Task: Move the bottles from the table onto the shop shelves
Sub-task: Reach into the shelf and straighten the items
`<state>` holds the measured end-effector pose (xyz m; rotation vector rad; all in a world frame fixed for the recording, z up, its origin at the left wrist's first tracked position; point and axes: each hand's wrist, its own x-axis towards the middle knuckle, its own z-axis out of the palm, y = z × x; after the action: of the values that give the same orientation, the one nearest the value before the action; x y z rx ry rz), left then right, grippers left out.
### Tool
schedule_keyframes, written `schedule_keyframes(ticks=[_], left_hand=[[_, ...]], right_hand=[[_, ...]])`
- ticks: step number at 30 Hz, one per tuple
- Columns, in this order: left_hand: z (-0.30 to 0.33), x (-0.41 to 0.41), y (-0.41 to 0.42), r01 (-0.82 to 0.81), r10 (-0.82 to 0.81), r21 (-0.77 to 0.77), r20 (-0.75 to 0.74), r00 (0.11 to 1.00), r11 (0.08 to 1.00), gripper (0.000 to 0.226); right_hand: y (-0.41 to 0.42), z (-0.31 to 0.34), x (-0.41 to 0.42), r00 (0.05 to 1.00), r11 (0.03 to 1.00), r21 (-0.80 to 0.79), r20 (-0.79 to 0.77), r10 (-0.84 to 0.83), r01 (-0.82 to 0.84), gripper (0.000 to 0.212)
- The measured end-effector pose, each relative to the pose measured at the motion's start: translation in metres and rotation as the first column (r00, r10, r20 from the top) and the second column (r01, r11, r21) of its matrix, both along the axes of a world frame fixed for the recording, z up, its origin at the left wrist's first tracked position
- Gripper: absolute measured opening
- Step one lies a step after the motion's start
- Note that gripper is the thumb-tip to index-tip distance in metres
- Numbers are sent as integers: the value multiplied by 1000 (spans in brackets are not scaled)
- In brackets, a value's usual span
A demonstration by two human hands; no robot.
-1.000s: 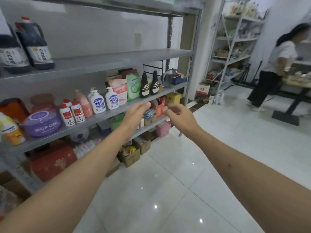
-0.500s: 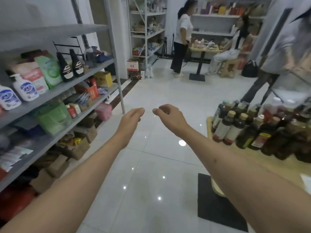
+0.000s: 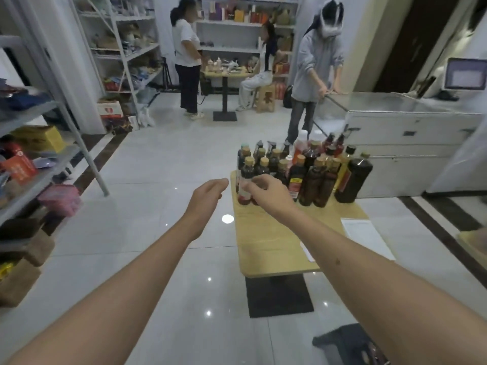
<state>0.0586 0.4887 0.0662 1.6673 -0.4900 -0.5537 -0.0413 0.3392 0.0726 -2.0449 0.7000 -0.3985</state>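
Note:
Several dark sauce bottles (image 3: 313,175) with tan caps stand packed together at the far end of a small wooden table (image 3: 268,241). My right hand (image 3: 268,192) reaches over the table's left side, its fingers loosely curled against the front-left bottle (image 3: 247,171). Whether they close round that bottle I cannot tell. Just left of the table edge, my left hand (image 3: 208,193) hovers above the floor, relaxed and holding nothing. The grey shop shelves (image 3: 50,167) run along the left wall.
A paper sheet (image 3: 367,237) lies on the table's right side. A dark stool (image 3: 347,343) sits on the floor at the bottom right. Behind the table are a grey counter (image 3: 411,127), a person (image 3: 313,75) leaning on it, and two people (image 3: 187,56) at a far table.
My view has swung right, away from the shelves and onto the bottle table. Both hands moved with it, and the right hand now reaches the front-left bottle.

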Motion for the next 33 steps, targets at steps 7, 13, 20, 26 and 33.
schedule_keyframes(ticks=[7, 13, 20, 26, 33], left_hand=[[-8, -74, -122, 128, -128, -1, -1, 992, 992, 22], [-14, -121, -213, 186, -186, 52, -5, 982, 981, 22], [-22, -130, -276, 235, -231, 114, -45, 972, 965, 19], [-34, -96, -333, 265, -256, 165, -74, 964, 950, 39], [-41, -73, -393, 339, -314, 193, -147, 938, 921, 31]], right_hand=[[-115, -12, -90, 991, 992, -1, -38, -128, 128, 54], [-202, -25, -150, 970, 972, 10, -71, -233, 234, 58], [-265, -41, -167, 956, 955, 74, -91, -279, 285, 57], [-307, -49, -149, 939, 942, 63, -128, -321, 330, 55], [-356, -51, -136, 891, 907, 27, -201, -407, 421, 54]])
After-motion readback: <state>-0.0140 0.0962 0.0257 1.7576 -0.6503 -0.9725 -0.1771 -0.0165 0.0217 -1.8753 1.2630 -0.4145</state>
